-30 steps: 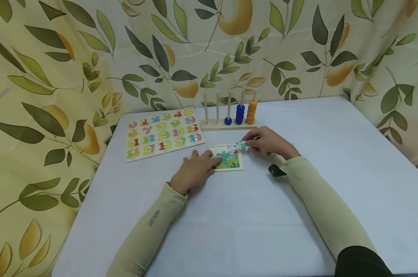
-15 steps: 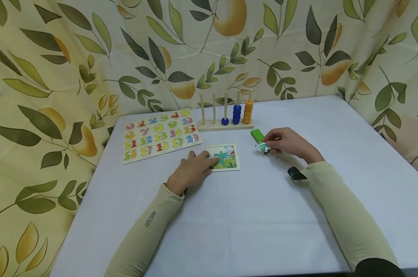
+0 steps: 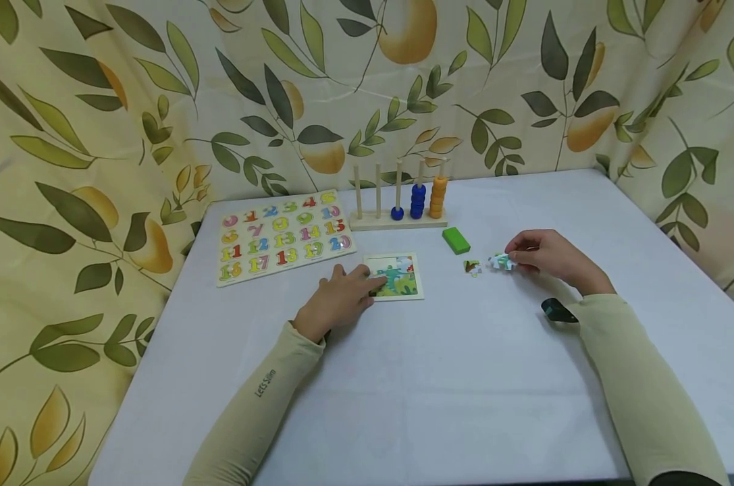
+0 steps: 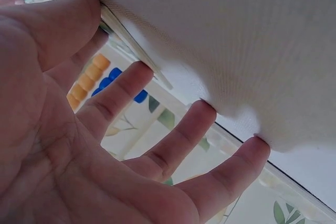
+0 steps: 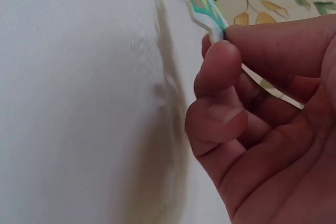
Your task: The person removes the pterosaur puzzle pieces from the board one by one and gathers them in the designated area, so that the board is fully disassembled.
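Observation:
My left hand (image 3: 335, 304) rests with spread fingers on the left edge of a small framed picture puzzle (image 3: 401, 278) showing a green dinosaur. In the left wrist view the thumb and a finger lie at the puzzle's thin edge, and other fingertips touch the tablecloth. To the right, my right hand (image 3: 555, 258) pinches a white and teal jigsaw piece (image 3: 502, 262) between thumb and fingers; the right wrist view shows this piece (image 5: 206, 11) at the fingertips, tilted. Just left of it, another jigsaw piece (image 3: 473, 268), brown and green, lies on the table.
A green block (image 3: 456, 240) lies behind the loose piece. Further back stands a wooden peg rack (image 3: 373, 223) with blue and orange beads. A number board (image 3: 284, 236) lies at the back left. A leaf-patterned curtain (image 3: 367, 88) hangs behind the white table (image 3: 452, 398).
My right hand has moved right, away from the puzzle frame, carrying the jigsaw piece. The green block and the loose piece have come into view. My left hand has stayed on the frame.

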Demonstrator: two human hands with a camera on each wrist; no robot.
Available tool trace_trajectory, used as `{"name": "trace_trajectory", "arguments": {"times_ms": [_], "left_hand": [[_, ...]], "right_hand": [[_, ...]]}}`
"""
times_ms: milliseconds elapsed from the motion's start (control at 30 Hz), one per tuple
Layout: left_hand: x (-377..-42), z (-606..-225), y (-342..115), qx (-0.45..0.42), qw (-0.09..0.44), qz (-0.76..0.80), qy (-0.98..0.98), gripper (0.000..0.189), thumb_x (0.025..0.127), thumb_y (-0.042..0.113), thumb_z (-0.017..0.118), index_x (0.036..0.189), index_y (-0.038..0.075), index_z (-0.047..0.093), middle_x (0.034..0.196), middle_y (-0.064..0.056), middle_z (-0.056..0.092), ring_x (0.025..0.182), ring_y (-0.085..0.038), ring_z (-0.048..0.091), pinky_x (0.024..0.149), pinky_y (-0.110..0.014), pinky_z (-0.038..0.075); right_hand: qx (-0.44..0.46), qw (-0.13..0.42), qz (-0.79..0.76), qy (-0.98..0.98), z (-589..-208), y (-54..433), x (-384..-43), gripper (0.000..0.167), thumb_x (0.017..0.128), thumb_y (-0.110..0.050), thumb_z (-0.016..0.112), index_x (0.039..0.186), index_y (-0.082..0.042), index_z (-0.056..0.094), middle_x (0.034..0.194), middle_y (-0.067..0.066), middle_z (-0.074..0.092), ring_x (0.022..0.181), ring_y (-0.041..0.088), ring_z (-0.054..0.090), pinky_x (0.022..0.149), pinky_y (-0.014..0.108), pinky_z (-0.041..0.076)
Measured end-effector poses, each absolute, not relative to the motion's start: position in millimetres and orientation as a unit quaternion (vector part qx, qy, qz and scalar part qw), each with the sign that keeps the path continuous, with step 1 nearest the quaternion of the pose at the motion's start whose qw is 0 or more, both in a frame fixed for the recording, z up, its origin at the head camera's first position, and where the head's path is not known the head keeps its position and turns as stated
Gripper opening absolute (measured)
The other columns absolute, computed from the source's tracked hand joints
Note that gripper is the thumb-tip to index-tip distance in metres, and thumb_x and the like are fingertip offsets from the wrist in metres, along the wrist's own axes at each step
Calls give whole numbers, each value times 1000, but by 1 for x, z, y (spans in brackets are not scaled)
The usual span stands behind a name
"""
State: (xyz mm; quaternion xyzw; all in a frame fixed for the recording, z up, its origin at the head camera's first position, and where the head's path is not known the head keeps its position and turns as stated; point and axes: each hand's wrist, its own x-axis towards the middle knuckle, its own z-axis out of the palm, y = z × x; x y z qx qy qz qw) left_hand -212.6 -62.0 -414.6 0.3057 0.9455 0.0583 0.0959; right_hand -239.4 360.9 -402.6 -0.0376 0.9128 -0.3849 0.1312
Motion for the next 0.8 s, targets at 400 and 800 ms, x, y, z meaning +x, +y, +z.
{"name": "trace_trajectory", "arguments": {"times_ms": [400,800], "left_hand": [[-213,-414,-62,306,97,57,945,51,112,32,60,162,31,50,158,-7,49,122,-40,50,93,-62,51],[-212,-414,-62,303,98,51,947,51,112,33,59,163,32,49,158,-7,49,124,-42,50,94,-62,51]], "right_hand": [[-25,146,-377,914,-409,362,-243,26,107,-15,65,125,5,66,107,13,64,89,27,59,71,30,52],[-14,149,-378,914,-410,357,-248,29,108,-16,64,128,5,65,113,17,63,88,28,60,72,31,52]]}}
